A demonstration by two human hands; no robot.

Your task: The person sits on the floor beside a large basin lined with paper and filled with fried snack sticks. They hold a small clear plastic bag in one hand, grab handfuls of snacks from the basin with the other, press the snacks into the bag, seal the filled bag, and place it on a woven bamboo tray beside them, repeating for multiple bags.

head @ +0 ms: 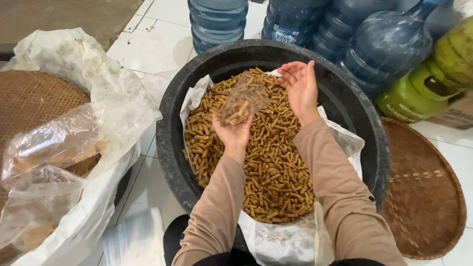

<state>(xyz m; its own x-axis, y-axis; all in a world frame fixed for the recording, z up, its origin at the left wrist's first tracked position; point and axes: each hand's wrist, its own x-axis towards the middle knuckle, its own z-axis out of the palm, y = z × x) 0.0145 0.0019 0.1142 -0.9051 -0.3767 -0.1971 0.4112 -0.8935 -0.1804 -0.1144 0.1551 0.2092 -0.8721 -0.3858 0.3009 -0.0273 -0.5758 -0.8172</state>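
Beige sleeves fill the bottom of my view, both forearms reaching out over a big black tub (170, 148) on the white tiled floor (157, 44). My left hand (235, 133) is palm up with its grip closed around the bottom of a small clear plastic bag (243, 100), which is partly filled with short golden-brown snack sticks. The bag hangs just above the heap of the same sticks (268, 172), which lies on a white plastic liner (345, 140) inside the tub. My right hand (300, 86) is beside the bag's mouth, fingers spread and its grip released, holding nothing that I can see.

To fill the bag well, I judge it best to keep its mouth wide and over the heap, so any stick that misses falls back into the tub, and to support the bag from beneath as it gets heavier.

Counting what I can see: one black tub, one small bag in hand, and two flat woven trays, one (423, 197) at the right and one (29, 98) at the left under crumpled white plastic. At least three loose clear bags (49, 148) lie on that left tray. About five blue water jugs (217, 19) stand behind the tub, and two green gas cylinders (414, 93) are at the far right, beside a cardboard box (456, 116).
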